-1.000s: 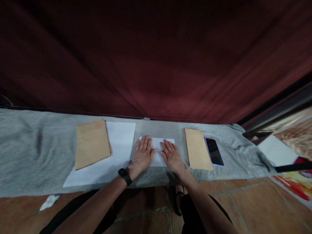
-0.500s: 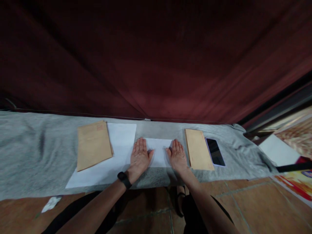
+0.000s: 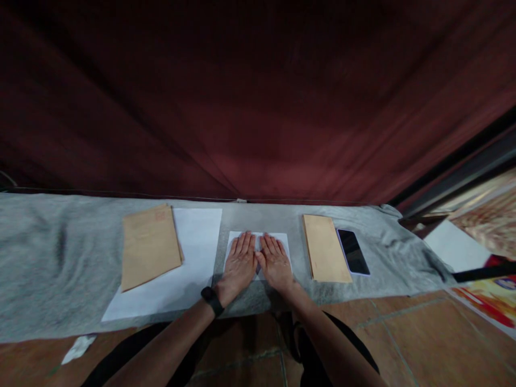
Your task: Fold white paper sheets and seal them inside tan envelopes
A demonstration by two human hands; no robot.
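Observation:
A small white sheet of paper (image 3: 285, 243), perhaps folded, lies on the grey cloth in front of me. My left hand (image 3: 240, 260) rests flat on its left half, fingers stretched away from me. On the right half lies my right hand (image 3: 275, 262), also flat, with its thumb touching or nearly touching the left hand. Both palms face down and cover most of the sheet. To the left, a stack of brown envelopes (image 3: 150, 247) sits on larger white paper (image 3: 197, 242). Another stack of brown envelopes (image 3: 327, 250) lies to the right.
A phone (image 3: 353, 251) with a pale purple edge lies beside the right envelopes. The grey cloth (image 3: 387, 252) covers a long narrow surface against a dark red curtain (image 3: 258, 134). A white scrap (image 3: 78, 348) is on the tiled floor (image 3: 423, 338).
My two hands have moved inward over the small white sheet, from its left and right ends to its middle, and now lie side by side. The view has shifted slightly.

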